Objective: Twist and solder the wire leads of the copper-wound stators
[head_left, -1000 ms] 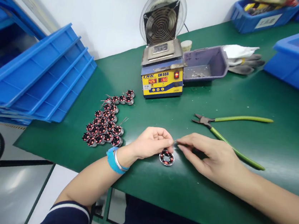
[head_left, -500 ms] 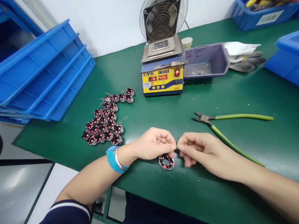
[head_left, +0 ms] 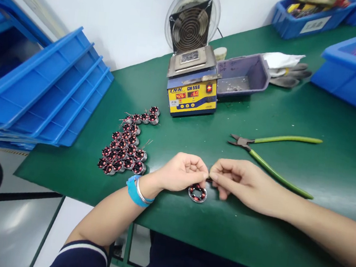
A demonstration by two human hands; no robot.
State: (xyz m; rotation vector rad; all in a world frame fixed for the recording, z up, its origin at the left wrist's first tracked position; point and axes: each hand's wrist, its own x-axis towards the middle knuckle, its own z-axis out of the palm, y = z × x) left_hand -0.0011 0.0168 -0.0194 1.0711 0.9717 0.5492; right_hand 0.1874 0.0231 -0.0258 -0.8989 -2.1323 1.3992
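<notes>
A motor stator (head_left: 196, 199), a metal ring wound with copper coils, lies on the green table just below my fingertips. My left hand (head_left: 186, 173) is closed in a pinch over the stator's upper edge. Facing it, my right hand (head_left: 232, 178) pinches too, its fingertips almost meeting the left ones. Between them shows a bit of thin dark strand that looks like a wire; the fingers hide most of it. Beyond my right hand lie cutting pliers (head_left: 244, 142) with green handles, jaws apart. Several more wound stators (head_left: 121, 152) stand grouped left of my left hand.
A yellow-and-blue solder pot (head_left: 191, 96) with a lit display stands ahead, a fan (head_left: 190, 27) behind it. Right of it are a purple bin (head_left: 258, 74), gloves (head_left: 289, 75) and a blue crate (head_left: 347, 84). Stacked blue trays (head_left: 50, 93) lean at the left.
Both hands keep the same pinched pose over the stator. The view has shifted slightly, and the digits on the solder pot's display read differently.
</notes>
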